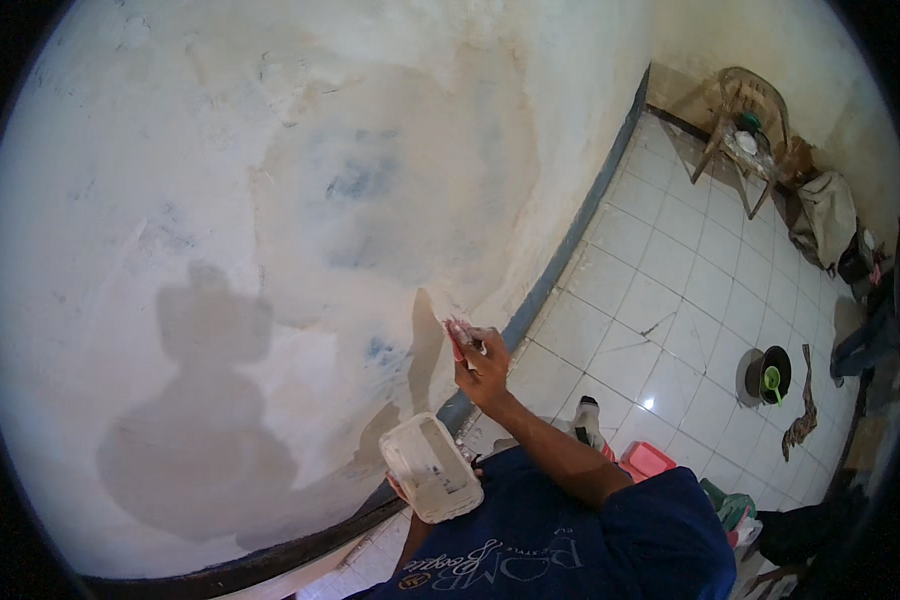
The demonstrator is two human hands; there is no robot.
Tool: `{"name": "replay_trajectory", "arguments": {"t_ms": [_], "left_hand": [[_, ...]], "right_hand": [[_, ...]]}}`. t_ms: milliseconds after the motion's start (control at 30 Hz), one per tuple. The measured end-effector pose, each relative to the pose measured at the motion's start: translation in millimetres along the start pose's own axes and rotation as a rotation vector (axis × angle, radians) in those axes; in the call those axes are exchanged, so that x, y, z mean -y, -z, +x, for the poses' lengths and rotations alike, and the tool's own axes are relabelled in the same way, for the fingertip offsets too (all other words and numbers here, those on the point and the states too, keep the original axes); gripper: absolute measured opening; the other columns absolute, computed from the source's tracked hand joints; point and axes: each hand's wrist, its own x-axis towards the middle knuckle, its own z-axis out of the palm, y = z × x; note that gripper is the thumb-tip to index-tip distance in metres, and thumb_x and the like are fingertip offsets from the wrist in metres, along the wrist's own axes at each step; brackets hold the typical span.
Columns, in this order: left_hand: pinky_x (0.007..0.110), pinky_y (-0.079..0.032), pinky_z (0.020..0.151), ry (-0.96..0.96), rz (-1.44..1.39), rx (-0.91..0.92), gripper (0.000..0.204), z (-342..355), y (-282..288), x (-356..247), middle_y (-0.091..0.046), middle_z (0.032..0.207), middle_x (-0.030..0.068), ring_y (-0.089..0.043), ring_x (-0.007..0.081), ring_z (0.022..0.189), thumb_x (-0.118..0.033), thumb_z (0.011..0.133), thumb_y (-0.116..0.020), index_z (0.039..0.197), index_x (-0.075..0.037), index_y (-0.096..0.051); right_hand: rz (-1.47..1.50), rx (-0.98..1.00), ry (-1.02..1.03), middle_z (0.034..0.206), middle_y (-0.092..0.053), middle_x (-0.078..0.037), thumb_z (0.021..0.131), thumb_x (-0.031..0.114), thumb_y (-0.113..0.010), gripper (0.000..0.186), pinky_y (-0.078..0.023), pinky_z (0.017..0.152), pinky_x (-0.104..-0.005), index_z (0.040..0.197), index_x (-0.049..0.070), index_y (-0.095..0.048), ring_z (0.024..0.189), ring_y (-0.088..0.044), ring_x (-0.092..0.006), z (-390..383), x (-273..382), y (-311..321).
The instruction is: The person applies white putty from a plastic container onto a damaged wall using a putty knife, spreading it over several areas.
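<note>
My right hand is closed around a small red tool smeared with white, close to the wall. The tool's working end is too small to tell its kind. Below it, my left hand grips a white rectangular plastic tub by its side, mostly hidden behind it. Pale paste coats the inside of the tub, with a few dark spots. On the wall, a broad beige damp-looking patch with bluish smudges spreads in front of me.
A dark blue-grey skirting strip divides the wall from white floor tiles. A black bucket with a green dipper stands at right, beside a brown rag. Farther back are a plastic chair and a pale sack. A pink container lies near my body.
</note>
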Motion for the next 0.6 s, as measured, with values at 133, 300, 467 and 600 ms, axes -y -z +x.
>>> {"name": "replay_trajectory", "arguments": {"t_ms": [133,300,467,600], "left_hand": [[0.071,-0.033,0.099,-0.025,0.017,-0.02,0.118,1.7,-11.7,3.9,-0.032,0.142,0.0289,-0.04,0.0497,0.125,-0.088,0.064,-0.048,0.15,-0.012,-0.019],[0.072,-0.033,0.097,-0.112,0.008,-0.04,0.113,9.2,-25.5,13.0,-0.032,0.144,0.0263,-0.044,0.0475,0.123,-0.086,0.069,-0.048,0.151,-0.015,-0.017],[0.072,-0.037,0.093,-0.218,-0.277,-0.075,0.111,-11.6,39.0,-18.9,-0.033,0.142,0.0288,-0.047,0.0494,0.119,-0.086,0.07,-0.046,0.151,-0.016,-0.018],[0.069,-0.041,0.09,-0.213,0.195,-0.148,0.112,0.8,13.7,-5.5,-0.035,0.139,0.0299,-0.048,0.0496,0.115,-0.087,0.069,-0.046,0.151,-0.015,-0.019]], "right_hand": [[-0.028,0.114,0.147,0.098,-0.061,-0.011,0.061,-0.002,-0.063,0.048,-0.046,0.059,-0.0341,0.108,0.004,-0.07,0.072,-0.056,-0.0268,-9.4,3.7,-0.2],[-0.089,0.025,-0.02,0.094,-0.059,-0.011,0.063,-0.005,-0.063,0.044,-0.047,0.06,-0.0356,0.104,0.007,-0.071,0.072,-0.056,-0.027,-9.1,-24.5,25.8],[-0.211,-0.197,-0.008,0.093,-0.058,-0.012,0.065,-0.008,-0.065,0.038,-0.047,0.065,-0.0365,0.099,0.007,-0.07,0.075,-0.057,-0.0265,19.7,-59.1,9.4],[-0.227,-0.215,0.064,0.096,-0.058,-0.011,0.062,-0.007,-0.069,0.042,-0.047,0.069,-0.04,0.102,0.006,-0.069,0.08,-0.057,-0.0285,26.6,-56.3,-4.5]]}}
